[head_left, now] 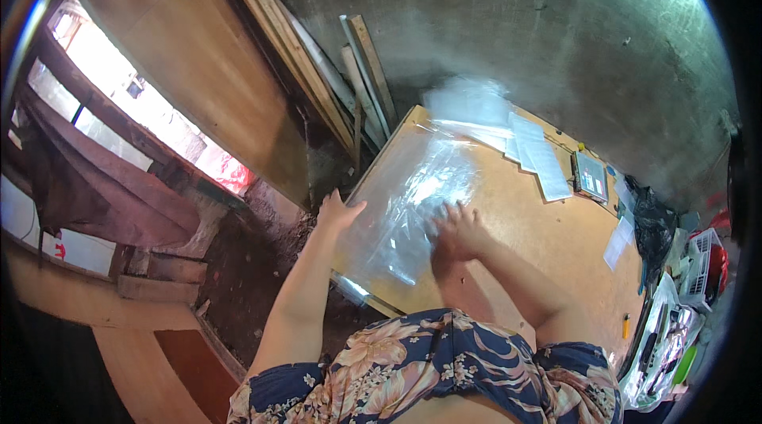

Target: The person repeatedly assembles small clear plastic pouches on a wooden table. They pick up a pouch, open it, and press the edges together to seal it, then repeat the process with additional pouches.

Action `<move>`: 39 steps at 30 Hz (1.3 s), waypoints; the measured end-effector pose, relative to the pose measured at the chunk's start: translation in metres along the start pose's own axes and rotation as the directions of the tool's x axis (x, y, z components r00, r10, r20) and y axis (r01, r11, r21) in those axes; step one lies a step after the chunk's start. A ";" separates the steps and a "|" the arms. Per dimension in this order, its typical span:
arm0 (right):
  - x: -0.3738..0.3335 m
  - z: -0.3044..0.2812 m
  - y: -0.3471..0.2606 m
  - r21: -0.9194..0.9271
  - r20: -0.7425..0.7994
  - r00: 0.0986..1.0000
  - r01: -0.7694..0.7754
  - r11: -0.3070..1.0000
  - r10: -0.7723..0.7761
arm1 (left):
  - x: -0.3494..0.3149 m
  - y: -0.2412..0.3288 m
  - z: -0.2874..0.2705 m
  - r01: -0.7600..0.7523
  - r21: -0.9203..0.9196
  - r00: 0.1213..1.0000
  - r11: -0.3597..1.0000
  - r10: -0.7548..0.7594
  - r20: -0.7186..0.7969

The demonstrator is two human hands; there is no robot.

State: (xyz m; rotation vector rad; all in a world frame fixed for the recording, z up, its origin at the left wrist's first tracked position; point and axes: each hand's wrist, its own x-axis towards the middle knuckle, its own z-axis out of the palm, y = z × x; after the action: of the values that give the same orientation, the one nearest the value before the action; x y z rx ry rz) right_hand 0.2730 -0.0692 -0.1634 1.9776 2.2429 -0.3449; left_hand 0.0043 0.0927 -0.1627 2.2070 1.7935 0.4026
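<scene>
A sheet of clear, shiny plastic film (397, 221) lies over the left part of a wooden table (524, 233), and a corner of it hangs past the near left edge. At the film's left side is my left hand (340, 213), its thumb spread away from the fingers and nothing gripped. My right hand (460, 233) rests near the right edge of the film with its fingers spread. At the far end, the plastic looks bunched or stacked in a whitish pile (472, 102).
White papers (540, 158) and a small dark box (590, 176) sit at the far right. A black plastic bag (652, 225), a white basket (701, 269) and a yellow cutter-like tool (625, 325) are along the right side. Wooden boards (373, 67) lean against the wall.
</scene>
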 end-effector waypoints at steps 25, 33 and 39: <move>-0.015 0.039 -0.039 0.401 -0.357 0.929 0.063 0.914 0.093 | -0.018 0.018 0.028 -0.002 -0.071 0.923 0.998 0.028 0.383; -0.031 0.043 -0.010 0.216 -0.472 0.874 0.237 0.947 -0.111 | -0.014 -0.013 0.000 0.672 -0.465 0.562 0.577 0.011 0.827; -0.025 0.047 -0.033 0.389 -0.591 0.750 0.587 0.710 -0.297 | -0.059 -0.013 -0.013 0.381 -0.432 0.704 0.818 0.047 0.709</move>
State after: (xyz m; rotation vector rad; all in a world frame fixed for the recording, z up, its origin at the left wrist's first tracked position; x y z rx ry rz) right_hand 0.2410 -0.1090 -0.2003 1.8308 3.3140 -0.6899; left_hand -0.0241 0.0376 -0.1587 1.4552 1.2285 0.0054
